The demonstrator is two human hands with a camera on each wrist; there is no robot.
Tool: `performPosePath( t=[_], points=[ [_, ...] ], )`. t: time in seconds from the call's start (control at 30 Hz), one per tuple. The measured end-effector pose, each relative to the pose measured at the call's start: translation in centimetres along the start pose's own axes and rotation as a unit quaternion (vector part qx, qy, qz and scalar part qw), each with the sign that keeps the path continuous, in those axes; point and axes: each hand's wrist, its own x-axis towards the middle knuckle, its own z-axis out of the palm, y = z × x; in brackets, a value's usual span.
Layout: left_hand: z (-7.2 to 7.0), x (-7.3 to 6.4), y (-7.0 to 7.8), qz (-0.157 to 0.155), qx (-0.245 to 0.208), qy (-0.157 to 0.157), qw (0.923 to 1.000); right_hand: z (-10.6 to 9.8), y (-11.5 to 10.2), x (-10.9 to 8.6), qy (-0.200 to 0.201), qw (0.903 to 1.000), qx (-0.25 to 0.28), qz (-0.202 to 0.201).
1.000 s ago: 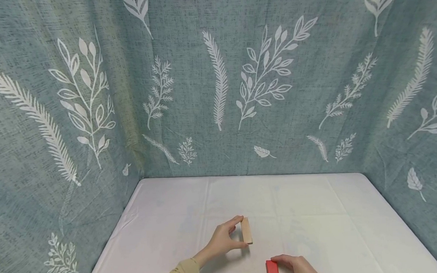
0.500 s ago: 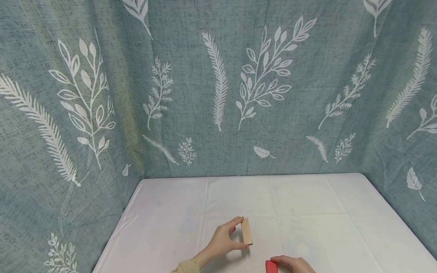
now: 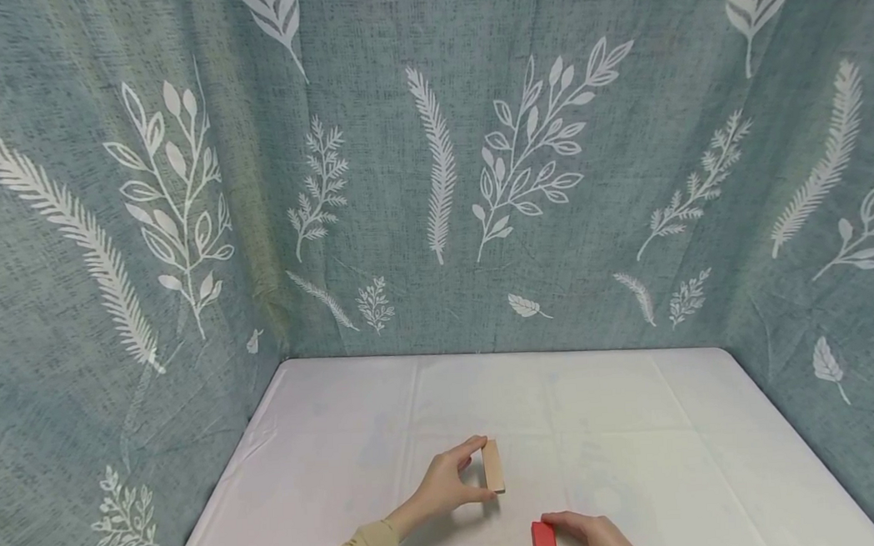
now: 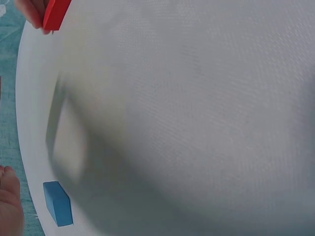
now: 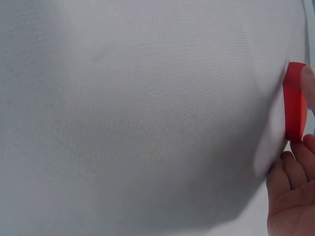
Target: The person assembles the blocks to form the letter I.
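My left hand [image 3: 442, 481] pinches a plain wooden block [image 3: 493, 467] by its two ends, thumb at the near end and fingertips at the far one. A shadow beneath suggests the block is held above the white table. Lower right in the head view, my right hand [image 3: 596, 535] holds a red block [image 3: 544, 544], whose near end is cut off by the frame. In the right wrist view the same red block [image 5: 294, 110] is pinched at its ends. The left wrist view shows only part of the left hand [image 4: 10, 204] at its edge.
A blue block [image 4: 58, 204] lies on the table near its edge in the left wrist view; the head view does not show it. The white-covered table [image 3: 610, 404] is enclosed at the back and sides by a teal leaf-patterned curtain [image 3: 393, 175].
The head view has tilted up very slightly. Both hands stay in place with the same blocks in their fingers.
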Motion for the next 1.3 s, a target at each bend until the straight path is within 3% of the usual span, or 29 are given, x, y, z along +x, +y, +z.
performPosePath(
  t=[0.4,0.93,1.1,1.3],
  points=[
    [0.0,-0.1,0.1,-0.002,-0.001,0.001,1.0000,-0.7,-0.4,-0.5,0.013,0.9975,0.070,0.007],
    [0.1,-0.2,0.0,0.000,-0.008,0.004,1.0000,-0.9,-1.3,-0.7,0.026,0.9914,0.105,-0.074],
    [0.2,-0.3,0.0,0.000,-0.009,0.002,1.0000,-0.8,-1.6,-0.7,0.030,0.9903,0.121,-0.062],
    [0.2,-0.2,-0.1,-0.004,-0.015,-0.004,0.9999,-0.5,-1.6,-0.8,0.020,0.9862,0.163,-0.018]
  ],
)
